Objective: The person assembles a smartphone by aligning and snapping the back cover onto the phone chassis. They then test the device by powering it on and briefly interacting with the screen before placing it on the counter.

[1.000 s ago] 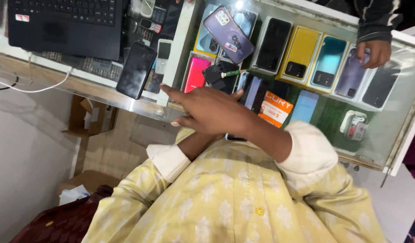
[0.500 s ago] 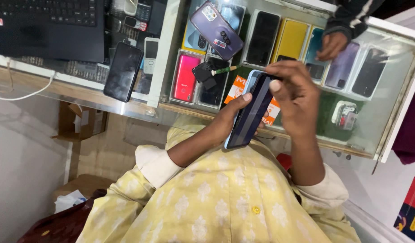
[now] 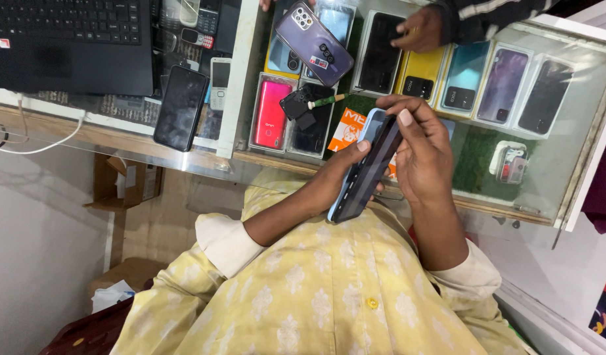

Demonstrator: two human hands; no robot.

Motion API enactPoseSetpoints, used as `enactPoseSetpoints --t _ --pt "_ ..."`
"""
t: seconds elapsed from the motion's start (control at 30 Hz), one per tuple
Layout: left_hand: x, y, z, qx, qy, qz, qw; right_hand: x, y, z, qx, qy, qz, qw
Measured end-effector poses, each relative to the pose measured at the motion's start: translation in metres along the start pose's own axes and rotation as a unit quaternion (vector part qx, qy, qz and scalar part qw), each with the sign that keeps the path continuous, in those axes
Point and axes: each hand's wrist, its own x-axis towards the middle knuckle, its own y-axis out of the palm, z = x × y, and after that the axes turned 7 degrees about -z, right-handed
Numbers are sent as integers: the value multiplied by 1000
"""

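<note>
Fingers of the left hand (image 3: 342, 167) are curled around the lower half of a phone (image 3: 365, 172) in a pale blue case, thumb pressed to its near edge; fingers of the right hand (image 3: 424, 148) are bent over its upper end, the nails showing at the top corner, so both hands are grasping it; the phone sits tilted in the air above the front edge of the glass worktop (image 3: 565, 125), dark screen turned towards the right palm, and touches nothing but the two hands. A second ago only one hand showed, stretched flat over the worktop, with little of the phone visible beneath it; half a second ago both hands had closed on it, and since then the grip has hardly altered, the right fingers having crept a little higher along the top; judged from that, the pick-up is finished and the phone is now steadied in a two-handed hold. Another person's hand (image 3: 421, 29) has moved leftward along the row of boxes under the glass and now rests over a black box (image 3: 381, 46); a purple phone (image 3: 314, 41), a black phone (image 3: 180, 108) and a laptop (image 3: 66, 39) lie where they lay before.
</note>
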Motion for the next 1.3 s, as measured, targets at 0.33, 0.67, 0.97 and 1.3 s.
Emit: enactPoseSetpoints --t 0.33,0.67,0.97,1.3 --pt "1 -2 -3 8 18 10 1000 3 -3 -1 30 17 15 999" --pt "-7 4 -18 133 96 26 986 10 -10 -2 112 48 54 991" --pt "-13 13 -23 181 137 10 974 17 -11 -8 141 16 100 985" --pt "-26 15 -25 246 131 5 960 19 -16 -13 132 -6 141 981"
